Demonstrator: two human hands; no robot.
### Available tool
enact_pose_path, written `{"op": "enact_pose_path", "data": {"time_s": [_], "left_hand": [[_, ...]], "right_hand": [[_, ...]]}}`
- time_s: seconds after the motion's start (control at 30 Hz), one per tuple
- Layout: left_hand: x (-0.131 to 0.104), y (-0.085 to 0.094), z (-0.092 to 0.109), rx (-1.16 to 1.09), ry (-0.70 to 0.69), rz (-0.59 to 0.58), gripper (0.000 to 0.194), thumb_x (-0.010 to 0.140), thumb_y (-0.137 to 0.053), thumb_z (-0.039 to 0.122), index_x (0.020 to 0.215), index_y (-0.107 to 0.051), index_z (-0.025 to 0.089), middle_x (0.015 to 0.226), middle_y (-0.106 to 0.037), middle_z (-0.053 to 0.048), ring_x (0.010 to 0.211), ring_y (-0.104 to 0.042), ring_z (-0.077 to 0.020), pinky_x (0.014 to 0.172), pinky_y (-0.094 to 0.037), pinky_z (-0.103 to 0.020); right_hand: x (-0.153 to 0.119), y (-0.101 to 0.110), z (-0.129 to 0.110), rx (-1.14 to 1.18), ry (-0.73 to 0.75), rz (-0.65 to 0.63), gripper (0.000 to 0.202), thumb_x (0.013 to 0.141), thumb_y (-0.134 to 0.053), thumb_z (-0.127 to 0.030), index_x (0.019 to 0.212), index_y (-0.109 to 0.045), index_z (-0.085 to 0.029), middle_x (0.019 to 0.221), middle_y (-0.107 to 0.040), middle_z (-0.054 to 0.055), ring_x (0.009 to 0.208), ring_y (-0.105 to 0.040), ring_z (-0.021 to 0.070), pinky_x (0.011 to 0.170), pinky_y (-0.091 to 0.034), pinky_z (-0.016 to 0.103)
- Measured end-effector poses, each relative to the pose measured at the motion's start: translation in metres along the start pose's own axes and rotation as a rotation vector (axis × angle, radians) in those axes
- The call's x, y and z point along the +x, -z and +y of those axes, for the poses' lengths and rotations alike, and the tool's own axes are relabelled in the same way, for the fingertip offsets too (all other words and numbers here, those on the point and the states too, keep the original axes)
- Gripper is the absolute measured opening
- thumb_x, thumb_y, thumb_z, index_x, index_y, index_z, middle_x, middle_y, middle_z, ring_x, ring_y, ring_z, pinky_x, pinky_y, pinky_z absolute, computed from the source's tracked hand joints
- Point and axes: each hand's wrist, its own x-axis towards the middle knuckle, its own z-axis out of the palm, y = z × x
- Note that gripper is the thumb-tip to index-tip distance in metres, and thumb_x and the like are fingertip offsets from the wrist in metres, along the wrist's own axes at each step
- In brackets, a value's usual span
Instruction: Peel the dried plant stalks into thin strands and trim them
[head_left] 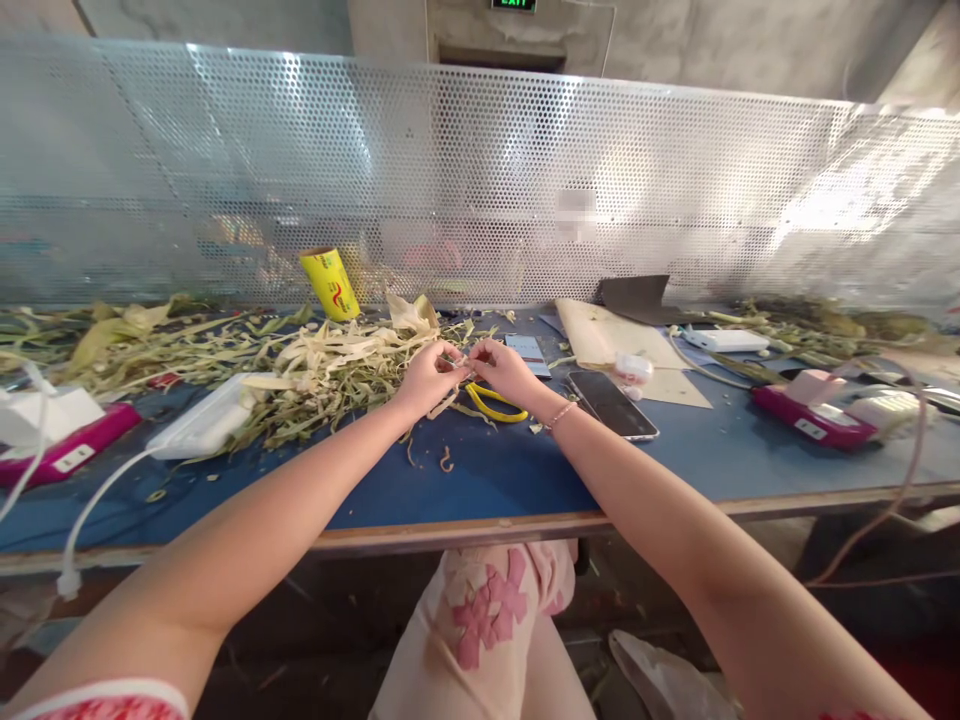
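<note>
My left hand [433, 378] and my right hand [504, 368] meet fingertip to fingertip over the blue table [510, 480]. Both are closed in a pinch around something small and pale, too small to name. Just below my right hand lie the yellow handles [499, 408] of a tool, its other end hidden. A heap of dried leaf strips [337, 365] spreads beside and behind my left hand. Behind my right hand is a small blue-grey card or box [527, 352]. A black phone [611, 405] lies right of my right wrist.
A yellow tube [331, 284] stands tilted at the back, before a perforated metal screen [495, 180]. White power bank [210, 415] and pink power strip [82, 445] lie left; paper sheets [615, 335], white device [724, 341] and another pink strip [814, 412] lie right, with cables.
</note>
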Motion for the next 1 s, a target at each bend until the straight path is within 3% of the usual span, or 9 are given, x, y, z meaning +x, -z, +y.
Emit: {"op": "enact_pose_path", "data": {"time_s": [0.13, 0.33, 0.6, 1.0], "left_hand": [[-0.002, 0.000, 0.005, -0.094, -0.019, 0.014, 0.024, 0.062, -0.066, 0.028, 0.072, -0.047, 0.019, 0.065, -0.053, 0.004, 0.054, -0.049, -0.0079, 0.052, -0.038, -0.021], [-0.001, 0.000, 0.010, -0.068, 0.028, -0.015, 0.020, 0.060, -0.067, 0.027, 0.070, -0.054, 0.016, 0.063, -0.052, 0.002, 0.054, -0.047, -0.0089, 0.052, -0.040, -0.023], [-0.002, -0.003, 0.012, -0.160, 0.135, -0.019, 0.025, 0.057, -0.070, 0.025, 0.076, -0.056, 0.016, 0.064, -0.051, 0.002, 0.054, -0.049, -0.0095, 0.045, -0.041, -0.021], [-0.003, 0.001, 0.011, -0.125, -0.015, 0.056, 0.007, 0.064, -0.061, 0.021, 0.069, -0.058, 0.018, 0.056, -0.049, 0.004, 0.046, -0.046, -0.0076, 0.044, -0.037, -0.020]], "right_hand": [[-0.001, -0.002, -0.003, 0.111, -0.073, -0.022, 0.010, 0.067, -0.054, -0.024, 0.067, -0.045, -0.019, 0.062, -0.049, -0.004, 0.058, -0.049, 0.0089, 0.058, -0.046, 0.025], [0.000, -0.002, 0.000, 0.152, -0.051, 0.025, 0.010, 0.067, -0.053, -0.024, 0.072, -0.046, -0.019, 0.065, -0.051, -0.004, 0.059, -0.050, 0.0084, 0.054, -0.045, 0.022], [-0.001, 0.001, 0.000, -0.023, 0.064, 0.084, 0.009, 0.070, -0.053, -0.026, 0.074, -0.050, -0.018, 0.065, -0.052, -0.003, 0.059, -0.047, 0.0088, 0.057, -0.041, 0.023], [0.000, 0.001, 0.001, -0.013, 0.074, 0.082, 0.016, 0.068, -0.057, -0.032, 0.073, -0.057, -0.017, 0.063, -0.053, -0.002, 0.059, -0.047, 0.0094, 0.060, -0.039, 0.025]]}}
